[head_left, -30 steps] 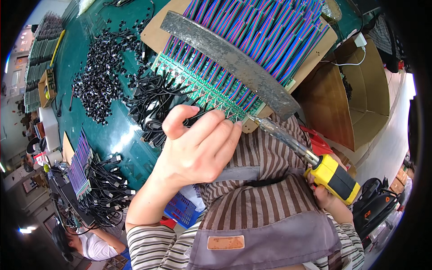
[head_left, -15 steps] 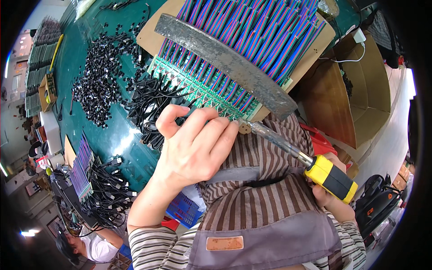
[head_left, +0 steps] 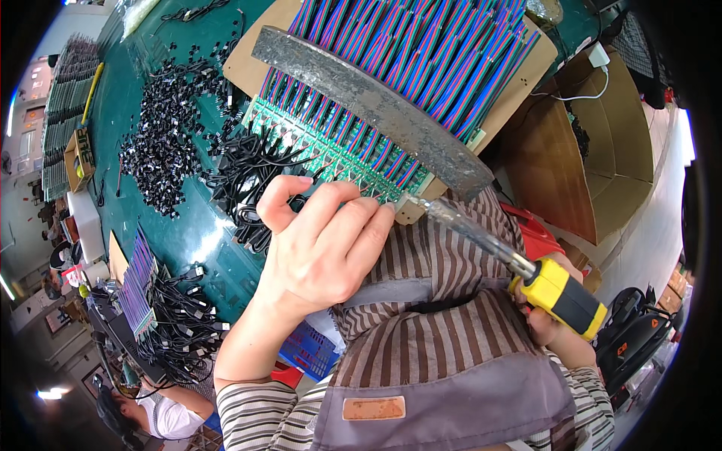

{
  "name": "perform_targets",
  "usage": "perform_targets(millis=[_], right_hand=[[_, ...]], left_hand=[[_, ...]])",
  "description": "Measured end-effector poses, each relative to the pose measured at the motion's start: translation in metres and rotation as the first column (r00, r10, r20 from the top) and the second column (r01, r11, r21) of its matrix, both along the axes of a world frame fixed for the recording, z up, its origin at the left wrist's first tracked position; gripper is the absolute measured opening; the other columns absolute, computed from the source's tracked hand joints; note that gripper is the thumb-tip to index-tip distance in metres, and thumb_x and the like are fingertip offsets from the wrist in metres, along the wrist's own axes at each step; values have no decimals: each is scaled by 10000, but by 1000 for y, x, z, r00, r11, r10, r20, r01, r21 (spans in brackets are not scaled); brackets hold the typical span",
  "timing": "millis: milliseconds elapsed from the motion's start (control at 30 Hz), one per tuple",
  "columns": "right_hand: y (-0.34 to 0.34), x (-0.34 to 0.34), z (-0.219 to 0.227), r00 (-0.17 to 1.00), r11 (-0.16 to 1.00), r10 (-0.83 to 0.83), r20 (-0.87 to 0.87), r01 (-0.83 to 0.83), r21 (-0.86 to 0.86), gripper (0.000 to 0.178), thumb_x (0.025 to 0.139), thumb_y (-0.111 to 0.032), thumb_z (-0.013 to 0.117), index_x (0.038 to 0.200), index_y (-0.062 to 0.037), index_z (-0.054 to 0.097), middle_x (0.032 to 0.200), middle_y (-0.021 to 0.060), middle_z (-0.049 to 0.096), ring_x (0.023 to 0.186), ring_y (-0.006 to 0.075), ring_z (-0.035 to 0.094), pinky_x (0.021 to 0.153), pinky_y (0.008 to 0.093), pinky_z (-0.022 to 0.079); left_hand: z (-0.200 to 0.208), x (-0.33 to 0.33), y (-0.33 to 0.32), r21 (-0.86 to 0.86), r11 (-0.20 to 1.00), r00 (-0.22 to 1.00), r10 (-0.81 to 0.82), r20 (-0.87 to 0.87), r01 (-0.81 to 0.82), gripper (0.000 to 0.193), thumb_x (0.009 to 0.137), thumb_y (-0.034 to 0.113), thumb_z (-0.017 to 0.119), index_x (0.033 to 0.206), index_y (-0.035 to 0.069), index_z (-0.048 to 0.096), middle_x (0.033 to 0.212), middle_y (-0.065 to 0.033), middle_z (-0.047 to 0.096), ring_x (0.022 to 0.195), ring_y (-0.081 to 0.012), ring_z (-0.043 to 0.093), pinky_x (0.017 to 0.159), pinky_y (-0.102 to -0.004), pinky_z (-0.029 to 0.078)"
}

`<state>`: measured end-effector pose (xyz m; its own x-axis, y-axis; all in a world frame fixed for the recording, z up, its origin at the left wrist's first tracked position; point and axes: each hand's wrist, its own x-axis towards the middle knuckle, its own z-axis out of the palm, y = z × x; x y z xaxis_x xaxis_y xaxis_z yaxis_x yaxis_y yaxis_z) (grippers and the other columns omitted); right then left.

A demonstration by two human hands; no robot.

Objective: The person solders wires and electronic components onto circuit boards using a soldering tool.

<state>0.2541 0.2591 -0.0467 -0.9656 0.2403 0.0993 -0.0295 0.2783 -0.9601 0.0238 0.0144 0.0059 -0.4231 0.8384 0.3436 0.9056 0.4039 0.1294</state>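
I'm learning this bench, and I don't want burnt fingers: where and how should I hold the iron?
Best by the iron's thick yellow-and-black handle, coming from the lower right. It slants that way, while the slim metal shaft runs up and left to the tip by the green boards; that end may be hot.

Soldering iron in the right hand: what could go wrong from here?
Whether the soldering iron is hot can't be seen; if it is:
1. Its tip points close to the fingertips of the left hand, so a slip might burn them.
2. The circuit boards lie tightly side by side, so a stray tip could touch a neighbouring one.
3. The shaft passes over the striped cloth and might scorch it if lowered.
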Motion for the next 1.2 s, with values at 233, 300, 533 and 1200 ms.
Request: perform_targets(millis=[233, 300, 533, 1200], right_hand=[[1, -17, 19, 998, 994, 37, 60, -43, 99, 238, 631, -121, 658, 817, 26, 636, 782, 124, 638, 732, 289, 648, 639, 344, 538], [4, -33, 25, 994, 971, 105, -13, -100, 218, 227, 640, -117, 665, 819, 20, 636, 780, 119, 637, 723, 277, 647, 631, 332, 534], [6, -40, 31, 983, 949, 184, -26, -170, 266, 239, 644, -146, 699, 823, 1, 640, 771, 101, 634, 670, 238, 632, 599, 294, 513], [6, -26, 20, 995, 988, 97, 12, -98, 117, 289, 653, -177, 631, 850, 34, 641, 831, 142, 646, 774, 301, 657, 664, 349, 545]], left_hand=[[1, 1, 0, -13, 1000, 1000, 8, 0, -8, 255, 635, 161, 746, 885, 144, 699, 798, 82, 613, 774, -111, 592, 841, -395, 316], [1, 1, 0, -16, 1000, 1000, 10, -3, -10, 252, 639, 165, 745, 886, 143, 699, 803, 80, 615, 777, -111, 593, 845, -397, 313], [2, 2, 1, -27, 1000, 1000, 7, -5, -7, 248, 646, 163, 742, 888, 141, 697, 805, 75, 613, 780, -114, 597, 858, -403, 310], [6, 6, 3, -67, 996, 998, 55, -16, -56, 232, 648, 159, 743, 876, 156, 701, 790, 84, 613, 769, -103, 595, 885, -401, 298]])
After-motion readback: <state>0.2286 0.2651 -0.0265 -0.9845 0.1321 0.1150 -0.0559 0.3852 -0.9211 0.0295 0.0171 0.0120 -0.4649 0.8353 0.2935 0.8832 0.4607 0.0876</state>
